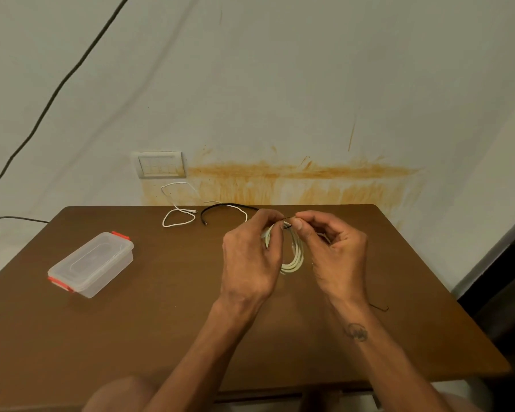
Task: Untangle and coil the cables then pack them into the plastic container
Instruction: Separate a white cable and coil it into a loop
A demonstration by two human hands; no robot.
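Over the brown table point(161, 322), both forearms reach forward, wrists raised. Left hand point(250, 257) curls around a coiled cream cable point(295, 260); right hand point(330, 248), fingers bent, pinches a thin black tie point(287, 219) at the coil's top. At left sits the lidded plastic container point(92, 263); white cable point(176, 217) and black cable point(220, 208) lie behind.

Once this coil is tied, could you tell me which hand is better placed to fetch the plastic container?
Left, probably. The plastic container sits lid-on at the table's left side, nearer the left hand. The right hand would have to cross over the cream coil both hands hold.
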